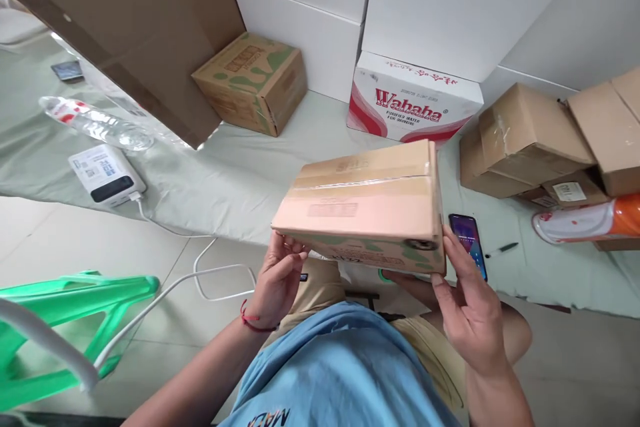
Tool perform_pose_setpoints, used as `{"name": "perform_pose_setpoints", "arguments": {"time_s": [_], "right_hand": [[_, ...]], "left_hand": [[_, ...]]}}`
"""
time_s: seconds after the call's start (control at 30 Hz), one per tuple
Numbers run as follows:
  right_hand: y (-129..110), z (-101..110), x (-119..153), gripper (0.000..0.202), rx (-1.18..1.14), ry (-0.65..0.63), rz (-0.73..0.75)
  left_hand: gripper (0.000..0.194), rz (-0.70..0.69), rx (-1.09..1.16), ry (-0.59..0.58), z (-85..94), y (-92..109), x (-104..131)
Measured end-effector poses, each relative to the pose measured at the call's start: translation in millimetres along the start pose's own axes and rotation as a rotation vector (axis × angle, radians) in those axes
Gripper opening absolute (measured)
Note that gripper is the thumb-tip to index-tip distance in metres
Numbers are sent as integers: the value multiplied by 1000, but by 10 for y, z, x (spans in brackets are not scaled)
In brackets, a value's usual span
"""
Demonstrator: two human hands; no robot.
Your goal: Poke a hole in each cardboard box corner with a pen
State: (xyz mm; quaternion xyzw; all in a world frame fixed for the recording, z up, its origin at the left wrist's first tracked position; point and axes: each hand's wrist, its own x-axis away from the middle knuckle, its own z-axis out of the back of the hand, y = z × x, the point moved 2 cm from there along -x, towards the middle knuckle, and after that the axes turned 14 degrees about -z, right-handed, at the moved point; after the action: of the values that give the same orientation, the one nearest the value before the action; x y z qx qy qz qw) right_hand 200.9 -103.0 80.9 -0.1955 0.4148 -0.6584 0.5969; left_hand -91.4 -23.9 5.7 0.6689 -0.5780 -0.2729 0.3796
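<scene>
Between my two hands a taped cardboard box with green print is held up over the table's front edge, tilted. My left hand, with a red string on its wrist, grips the box's lower left corner. At the lower right corner my right hand pinches it, thumb beneath and fingers on the end. A dark round mark shows on the near side of the box. Just right of it lies a lit phone on the tablecloth, beside a pen.
A similar green-printed box and a white Wahaha carton stand at the back. Brown boxes are piled right, behind an orange-and-white cylinder. Left are a water bottle, a white device with a cable, and a green stool.
</scene>
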Motion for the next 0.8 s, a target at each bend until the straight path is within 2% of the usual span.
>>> {"name": "perform_pose_setpoints", "arguments": {"time_s": [0.1,0.23,0.27,0.37,0.4,0.43,0.5,0.6,0.67,0.73,0.8], "right_hand": [[-320,-35,-35,83,157,-2,239],[-447,-83,-39,86,200,-1,343],[-427,-80,-33,86,189,4,337],[-308,-54,10,85,113,5,299],[-263,-49,33,83,74,-1,284],[-220,-49,59,81,30,-4,264],[-150,-63,110,71,-74,14,204],[-64,-88,160,50,-311,103,24],[-5,-86,160,44,-487,165,-140],[54,-65,140,48,-599,193,-323],[102,-35,106,53,-632,149,-464]], "left_hand": [[41,60,47,41,18,-93,-28],[30,155,141,40,78,-100,-69],[35,190,158,33,91,-80,-96],[73,261,111,23,108,-16,-219],[78,262,68,33,104,0,-265],[77,256,26,46,93,13,-308],[62,233,-34,66,55,33,-367],[44,179,-57,37,-16,74,-358],[41,133,-73,-22,-53,110,-291],[43,93,-104,-97,-75,142,-203],[47,41,-145,-165,-86,166,-125]]}}
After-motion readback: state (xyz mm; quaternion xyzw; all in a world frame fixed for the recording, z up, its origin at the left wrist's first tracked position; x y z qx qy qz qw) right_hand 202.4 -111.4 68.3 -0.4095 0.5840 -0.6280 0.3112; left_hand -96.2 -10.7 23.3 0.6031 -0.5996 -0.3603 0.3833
